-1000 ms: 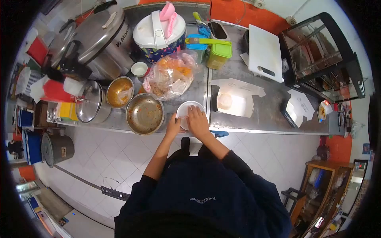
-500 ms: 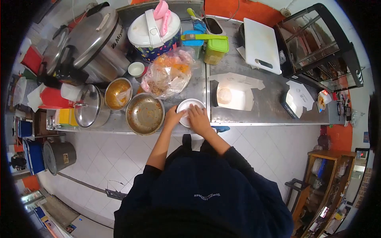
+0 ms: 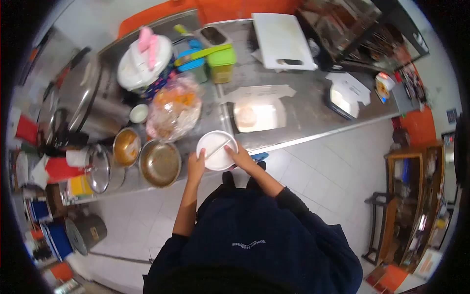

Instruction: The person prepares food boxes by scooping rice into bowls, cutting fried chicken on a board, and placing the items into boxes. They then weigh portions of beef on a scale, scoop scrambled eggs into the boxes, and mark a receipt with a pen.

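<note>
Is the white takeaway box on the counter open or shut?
Open. The white takeaway box has its lid flap folded back toward the wall, and its inside shows, with a pale round item lying in it.

Both hands, left and right, grip a white plate beside a metal bowl.

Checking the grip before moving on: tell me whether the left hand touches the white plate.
Touching. The head view shows the left hand gripping the rim of the white plate, fingers overlapping its edge.
</note>
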Demonstrator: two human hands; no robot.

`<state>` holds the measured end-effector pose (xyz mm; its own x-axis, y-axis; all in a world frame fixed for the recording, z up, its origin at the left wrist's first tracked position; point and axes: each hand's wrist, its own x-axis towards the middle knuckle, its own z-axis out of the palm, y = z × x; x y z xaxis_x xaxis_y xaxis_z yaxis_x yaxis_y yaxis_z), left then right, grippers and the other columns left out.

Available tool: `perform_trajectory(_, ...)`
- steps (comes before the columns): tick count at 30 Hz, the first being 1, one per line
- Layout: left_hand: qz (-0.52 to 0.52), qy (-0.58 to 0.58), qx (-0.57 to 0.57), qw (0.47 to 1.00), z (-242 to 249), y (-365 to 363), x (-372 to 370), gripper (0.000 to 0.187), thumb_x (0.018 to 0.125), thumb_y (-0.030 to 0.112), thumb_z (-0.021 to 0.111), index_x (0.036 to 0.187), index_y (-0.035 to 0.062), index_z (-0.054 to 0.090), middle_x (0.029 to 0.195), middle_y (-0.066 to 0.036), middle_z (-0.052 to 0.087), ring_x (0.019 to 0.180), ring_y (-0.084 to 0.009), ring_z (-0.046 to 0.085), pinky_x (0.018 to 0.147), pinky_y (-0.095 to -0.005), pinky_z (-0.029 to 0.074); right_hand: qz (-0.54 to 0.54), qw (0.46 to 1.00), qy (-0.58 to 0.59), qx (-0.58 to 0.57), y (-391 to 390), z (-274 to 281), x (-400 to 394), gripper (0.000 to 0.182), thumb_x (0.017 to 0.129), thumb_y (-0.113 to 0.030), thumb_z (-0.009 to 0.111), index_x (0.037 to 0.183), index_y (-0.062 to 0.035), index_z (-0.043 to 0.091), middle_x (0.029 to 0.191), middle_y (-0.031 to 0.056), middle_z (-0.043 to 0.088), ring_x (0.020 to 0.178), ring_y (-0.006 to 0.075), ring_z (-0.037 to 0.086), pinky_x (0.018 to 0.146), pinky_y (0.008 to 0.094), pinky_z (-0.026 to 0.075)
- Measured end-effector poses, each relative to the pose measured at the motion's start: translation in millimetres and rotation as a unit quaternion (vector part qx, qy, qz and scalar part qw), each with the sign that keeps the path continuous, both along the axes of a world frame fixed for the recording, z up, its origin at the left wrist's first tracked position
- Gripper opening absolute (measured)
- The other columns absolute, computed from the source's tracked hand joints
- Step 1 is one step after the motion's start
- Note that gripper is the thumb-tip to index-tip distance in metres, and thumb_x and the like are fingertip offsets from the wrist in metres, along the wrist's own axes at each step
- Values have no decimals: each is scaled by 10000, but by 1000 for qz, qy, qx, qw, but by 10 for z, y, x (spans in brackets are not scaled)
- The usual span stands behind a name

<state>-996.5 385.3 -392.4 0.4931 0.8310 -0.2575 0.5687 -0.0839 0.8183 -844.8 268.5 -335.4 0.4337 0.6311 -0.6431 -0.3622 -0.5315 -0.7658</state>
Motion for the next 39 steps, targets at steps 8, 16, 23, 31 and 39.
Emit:
perform_trajectory(8, -186, -143, -132, 963, 731, -779, 1556, 400, 870, 262, 588, 1180, 25, 499, 1081, -174, 586, 1012, -266, 557, 894, -341, 412, -71, 961, -224, 143, -1332, 141, 1040, 523, 887, -296, 549, 1314, -45, 382, 1111, 212, 578, 1054, 286, 567, 900, 340, 426)
perform_trajectory(16, -258, -90, -283, 919, 255, -1860, 3439, 428, 866, 250, 613, 1190, 3, 485, 1088, -123, 573, 987, -167, 543, 861, -287, 430, -43, 962, -255, 84, -2696, -206, 2757, 595, 884, -406, 547, 1335, -59, 375, 1160, 217, 554, 887, 263, 632, 818, 336, 479)
perform_trajectory(23, 64, -228, -456, 858, 176, -1963, 4489, 437, 884, 241, 566, 1230, 0, 452, 1150, -155, 555, 999, -267, 589, 813, -431, 508, -267, 895, -342, -106, -3530, -316, 5081, 603, 837, -469, 570, 1203, 0, 473, 980, 216, 582, 1023, 321, 548, 839, 402, 446)
perform_trajectory(31, 304, -154, -282, 897, -368, -2002, 4619, 448, 864, 280, 576, 1255, 114, 432, 1089, -98, 572, 893, -202, 604, 613, -325, 515, -56, 951, -300, -55, -3160, -915, 6137, 340, 870, -205, 503, 1175, -56, 490, 938, 237, 604, 760, 361, 603, 631, 426, 486)
perform_trajectory(39, 231, -115, -246, 934, -358, -2142, 4944, 454, 856, 267, 582, 1239, 83, 423, 1078, -119, 576, 829, -203, 620, 538, -282, 532, -23, 839, -526, -137, -3806, -1078, 7556, 244, 833, -198, 558, 947, 9, 619, 868, 238, 620, 741, 410, 608, 660, 475, 482)
